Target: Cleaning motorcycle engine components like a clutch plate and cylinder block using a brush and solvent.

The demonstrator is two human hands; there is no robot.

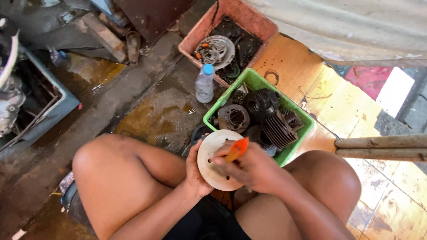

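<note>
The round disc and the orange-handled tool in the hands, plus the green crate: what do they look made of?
Round disc, held by the left hand: looks like pale, matte metal or hard plastic with small holes; unclear which. Orange-handled tool, in the right hand: glossy handle, probably plastic; its working end is hidden. Green crate: bright moulded walls, likely plastic, holding dark, finned, dull metal engine parts.

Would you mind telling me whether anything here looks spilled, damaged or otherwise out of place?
Yes: the concrete floor is wet, with brownish puddles beside the plastic bottle and by the grey tub. Otherwise the left hand steadies a pale disc while the right hand holds an orange-handled tool against it.
</note>
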